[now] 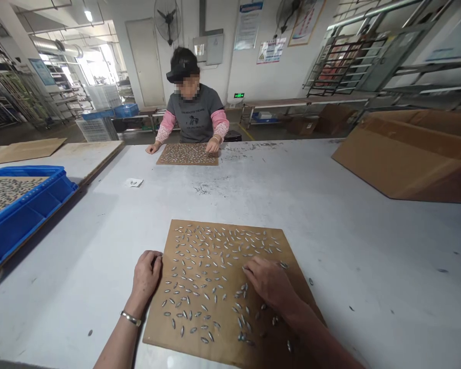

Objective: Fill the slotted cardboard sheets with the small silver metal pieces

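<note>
A brown cardboard sheet point(230, 277) lies on the white table before me, with many small spindle-shaped metal pieces point(204, 307) on it. They sit in loose rows at the far and left parts and in looser clusters at the lower right. My left hand point(146, 274) rests at the sheet's left edge, its fingers curled in and nothing visible in them. Over the right half of the sheet is my right hand point(267, 279), thumb and fingertips pressed together at the metal pieces. Whatever is between those fingertips is too small to make out. My right forearm hides the sheet's lower right.
Across the table point(269, 200) a person point(194, 110) has both hands at another cardboard sheet point(188, 155) of small pieces. A blue crate point(57, 187) with more pieces stands at left, a large cardboard box point(403, 159) at right. A white paper scrap point(134, 182) and dark specks lie on the tabletop.
</note>
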`<state>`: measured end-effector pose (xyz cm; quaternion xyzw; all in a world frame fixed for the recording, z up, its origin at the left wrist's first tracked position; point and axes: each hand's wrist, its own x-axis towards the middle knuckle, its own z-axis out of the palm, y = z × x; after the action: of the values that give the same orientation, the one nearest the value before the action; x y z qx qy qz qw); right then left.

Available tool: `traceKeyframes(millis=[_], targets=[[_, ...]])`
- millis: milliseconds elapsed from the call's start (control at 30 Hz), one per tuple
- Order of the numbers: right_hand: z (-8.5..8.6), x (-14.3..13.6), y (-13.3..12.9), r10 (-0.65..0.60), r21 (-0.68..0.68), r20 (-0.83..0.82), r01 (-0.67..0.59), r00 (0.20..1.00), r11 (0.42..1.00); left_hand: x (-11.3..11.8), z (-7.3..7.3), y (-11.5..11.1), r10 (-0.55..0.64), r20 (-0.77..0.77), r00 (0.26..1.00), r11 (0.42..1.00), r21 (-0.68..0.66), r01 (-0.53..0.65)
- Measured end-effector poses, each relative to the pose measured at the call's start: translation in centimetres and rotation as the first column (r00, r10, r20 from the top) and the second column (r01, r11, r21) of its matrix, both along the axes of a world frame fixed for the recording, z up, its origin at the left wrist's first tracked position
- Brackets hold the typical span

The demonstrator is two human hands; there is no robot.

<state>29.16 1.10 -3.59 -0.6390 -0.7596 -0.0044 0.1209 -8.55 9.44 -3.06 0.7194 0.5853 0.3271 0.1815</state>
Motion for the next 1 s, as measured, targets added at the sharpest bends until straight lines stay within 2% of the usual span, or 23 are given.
traceKeyframes(millis=[200,367,533,733,800,900,1000], targets=[[-1.5,-1.2,0.7,0.027,0.078,0.041,-0.030,0.999,0.997,0.1,0.1,-0.2,-0.001,0.010,1.000,1.000,0.021,0.001],[-0.5,-2.7,1.3,0.037,0.051,-0.029,-0.035,0.999,0.998,0.1,-0.3,-0.2,-0.009,0.007,1.000,1.000,0.008,0.009],[0.9,-5.5,3.3,0.041,-0.039,-0.065,-0.043,0.997,0.998,0.1,-0.3,-0.2,-0.011,0.010,1.000,1.000,0.002,0.011],[0.0,-7.5,4.9,0.032,-0.086,0.019,-0.030,0.999,0.996,0.2,-0.2,-0.4,-0.009,0.014,1.000,1.000,0.001,0.009],[-0.3,-7.4,5.1,0.048,-0.078,0.010,-0.047,0.999,0.996,0.2,-0.2,-0.5,-0.012,0.010,1.000,1.000,-0.003,0.012],[-0.1,-6.0,5.0,0.091,-0.043,-0.089,-0.095,0.992,0.995,0.2,-0.1,-0.5,-0.018,0.011,1.000,1.000,-0.007,0.018],[0.8,-3.1,4.1,0.020,0.028,-0.194,-0.015,0.981,0.999,0.2,0.0,-0.4,-0.024,0.013,1.000,1.000,-0.008,0.024]])
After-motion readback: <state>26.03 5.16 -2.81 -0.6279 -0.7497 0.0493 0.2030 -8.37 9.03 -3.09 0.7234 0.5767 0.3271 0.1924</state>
